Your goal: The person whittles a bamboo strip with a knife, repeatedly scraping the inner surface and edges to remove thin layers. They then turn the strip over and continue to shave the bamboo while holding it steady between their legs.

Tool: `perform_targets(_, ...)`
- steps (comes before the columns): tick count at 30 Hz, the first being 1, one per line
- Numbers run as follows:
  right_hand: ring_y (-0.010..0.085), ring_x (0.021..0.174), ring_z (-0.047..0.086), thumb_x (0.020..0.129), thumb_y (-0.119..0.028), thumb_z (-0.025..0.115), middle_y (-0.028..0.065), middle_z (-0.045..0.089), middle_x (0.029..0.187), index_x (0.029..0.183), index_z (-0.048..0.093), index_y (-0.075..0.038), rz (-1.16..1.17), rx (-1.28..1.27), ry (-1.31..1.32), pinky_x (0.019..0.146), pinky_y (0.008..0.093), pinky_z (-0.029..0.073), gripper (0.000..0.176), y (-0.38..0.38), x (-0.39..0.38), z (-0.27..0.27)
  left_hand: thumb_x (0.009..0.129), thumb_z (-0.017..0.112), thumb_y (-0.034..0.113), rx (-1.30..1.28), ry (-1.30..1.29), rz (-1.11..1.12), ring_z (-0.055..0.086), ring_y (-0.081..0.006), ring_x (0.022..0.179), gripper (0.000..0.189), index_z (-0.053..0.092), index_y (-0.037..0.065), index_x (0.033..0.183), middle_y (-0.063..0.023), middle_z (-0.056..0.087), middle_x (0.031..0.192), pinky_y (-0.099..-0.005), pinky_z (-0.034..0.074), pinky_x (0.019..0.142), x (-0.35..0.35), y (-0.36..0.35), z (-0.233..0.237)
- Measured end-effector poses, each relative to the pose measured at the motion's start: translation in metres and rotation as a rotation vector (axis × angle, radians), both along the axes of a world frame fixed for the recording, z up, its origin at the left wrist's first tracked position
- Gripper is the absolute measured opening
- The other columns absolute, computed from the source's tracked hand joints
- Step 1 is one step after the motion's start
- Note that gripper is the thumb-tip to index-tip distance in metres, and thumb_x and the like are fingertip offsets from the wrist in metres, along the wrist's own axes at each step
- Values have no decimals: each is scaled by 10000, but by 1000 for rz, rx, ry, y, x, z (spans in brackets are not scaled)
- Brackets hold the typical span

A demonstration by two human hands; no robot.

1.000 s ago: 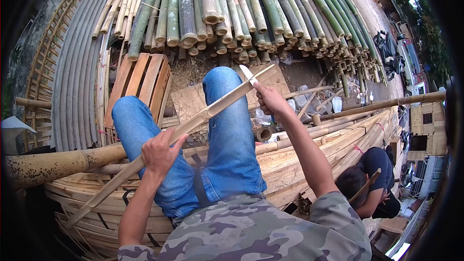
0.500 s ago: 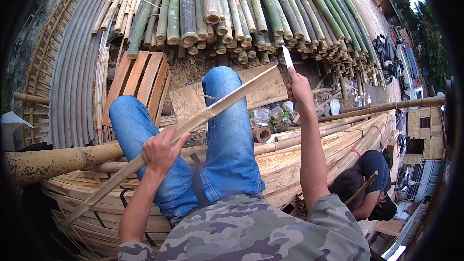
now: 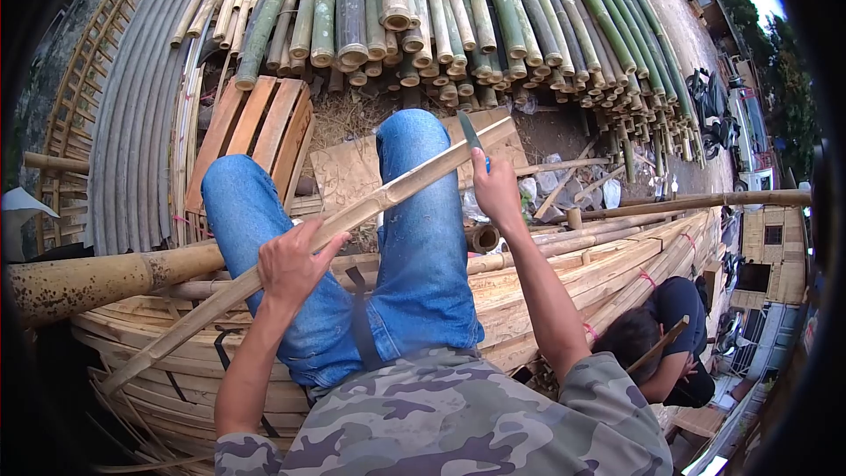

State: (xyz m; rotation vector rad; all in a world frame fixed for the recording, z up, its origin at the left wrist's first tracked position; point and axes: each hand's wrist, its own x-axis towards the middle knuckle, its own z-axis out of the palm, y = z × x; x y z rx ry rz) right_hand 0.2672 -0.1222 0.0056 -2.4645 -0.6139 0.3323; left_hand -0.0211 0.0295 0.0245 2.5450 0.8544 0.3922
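A long split bamboo strip [image 3: 388, 197] lies diagonally across my jeans-covered legs, its upper end beyond my right knee. My left hand [image 3: 293, 266] is wrapped round its lower middle part. In my right hand [image 3: 495, 183] is a knife [image 3: 471, 134], gripped by the handle. The blade points up and to the left and lies at the strip near its upper end. The strip's lower end reaches down over stacked split bamboo at the lower left.
Cut bamboo poles [image 3: 397, 18] are piled ahead. A wooden crate [image 3: 248, 141] stands left of my knees, beside corrugated sheets [image 3: 132, 132]. A thick pole [image 3: 115, 279] is at my left. Another person [image 3: 683, 326] bends over at the lower right, near bundled strips [image 3: 564, 295].
My right hand and the knife have moved left and down, bringing the blade from beyond the strip's end onto the strip. My left hand keeps its hold.
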Motion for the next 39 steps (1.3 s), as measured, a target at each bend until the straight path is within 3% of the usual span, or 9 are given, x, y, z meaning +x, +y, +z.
perform_targets(5, 203, 535, 457, 1006, -448, 517, 159, 493, 541, 672, 525, 53, -173, 127, 318, 530, 436, 389, 602, -27, 65, 3, 835, 745, 449, -17, -24, -11, 683, -292, 623, 406, 714, 54, 922, -99, 704, 743, -390, 518, 539, 0, 3, 1)
perform_targets(10, 148, 471, 383, 1030, -414, 477, 61, 450, 501, 650, 511, 20, -14, 10, 78, 460, 384, 335, 578, -18, 24, -6, 837, 745, 441, -33, 3, -7, 679, -298, 619, 401, 713, 52, 925, -108, 706, 751, -391, 515, 537, 3, 2, 3)
perform_targets(12, 228, 541, 443, 1015, -414, 493, 172, 487, 538, 678, 531, 58, -197, 100, 302, 560, 453, 398, 581, -24, 54, 4, 834, 748, 442, -29, 0, -11, 681, -297, 621, 403, 716, 52, 932, -109, 707, 752, -391, 516, 539, 4, 3, 2)
perform_targets(13, 157, 500, 386, 1022, -423, 501, 60, 451, 509, 675, 531, 15, -196, 163, 334, 508, 389, 366, 559, -25, 65, -1, 831, 751, 442, -32, -8, -6, 683, -296, 624, 405, 719, 53, 938, -110, 708, 753, -392, 518, 542, 4, 2, 2)
perform_targets(17, 68, 384, 310, 1031, -420, 498, -51, 349, 495, 606, 405, -121, 38, 189, 39, 365, 298, 223, 528, -16, 12, -24, 822, 758, 445, -51, 28, 20, 688, -300, 631, 413, 729, 56, 960, -123, 712, 758, -392, 522, 550, 4, 1, 0)
perform_targets(21, 152, 478, 384, 1018, -439, 499, 47, 462, 517, 647, 511, 17, -257, 241, 398, 458, 375, 329, 588, -28, 69, -2, 818, 763, 443, -80, 40, 13, 690, -313, 636, 421, 734, 54, 976, -144, 714, 760, -395, 526, 558, 3, 1, 4)
perform_targets(32, 63, 368, 304, 1014, -476, 518, -65, 384, 508, 647, 394, -150, -217, 279, 515, 356, 273, 206, 506, -32, 36, -25, 809, 772, 443, -113, 27, 42, 691, -324, 647, 425, 732, 47, 958, -157, 704, 744, -406, 518, 567, 6, 2, 3)
perform_targets(34, 107, 514, 335, 1019, -456, 503, -14, 382, 531, 616, 462, -47, -104, 150, 288, 473, 351, 284, 576, -34, 29, -31, 809, 772, 446, -129, 52, 43, 690, -332, 650, 430, 731, 45, 957, -158, 703, 742, -410, 519, 575, 7, 2, 8)
perform_targets(39, 132, 520, 349, 1009, -466, 512, 18, 395, 523, 622, 460, -25, -183, 194, 392, 497, 381, 322, 589, -31, 36, -18, 810, 768, 450, -130, 54, 34, 687, -338, 649, 428, 728, 52, 964, -161, 698, 734, -414, 518, 578, 6, 4, 6)
